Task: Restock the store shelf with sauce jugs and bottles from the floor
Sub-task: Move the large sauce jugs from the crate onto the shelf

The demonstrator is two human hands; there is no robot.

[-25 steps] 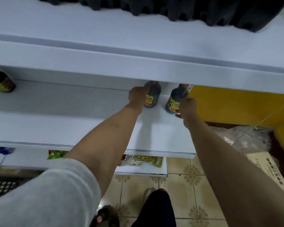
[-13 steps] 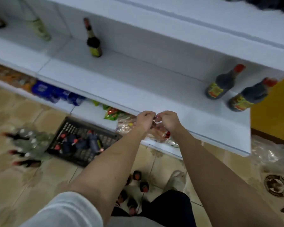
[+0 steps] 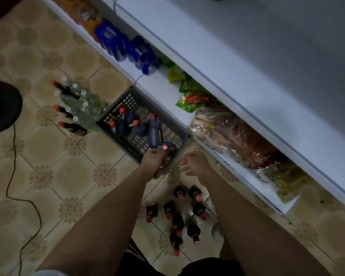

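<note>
Both hands reach down over a dark crate of sauce bottles on the tiled floor beside the white shelf.

The left hand [image 3: 154, 160] hangs over the near corner of the crate [image 3: 136, 145], fingers curled toward a red-capped dark bottle [image 3: 166, 146]; whether they have closed on it cannot be told. The right hand [image 3: 193, 163] hovers just beside it, fingers loose and empty. More red-capped sauce bottles [image 3: 135, 124] lie in the crate. A cluster of dark bottles [image 3: 179, 212] stands on the floor [image 3: 54, 176] between the forearms, and clear and dark bottles [image 3: 78, 104] stand left of the crate. The lower shelf [image 3: 161, 90] holds blue packs [image 3: 126, 46], green packets [image 3: 189, 92] and bagged goods [image 3: 233, 136]. The upper shelf [image 3: 267, 76] runs bare above them.
</note>
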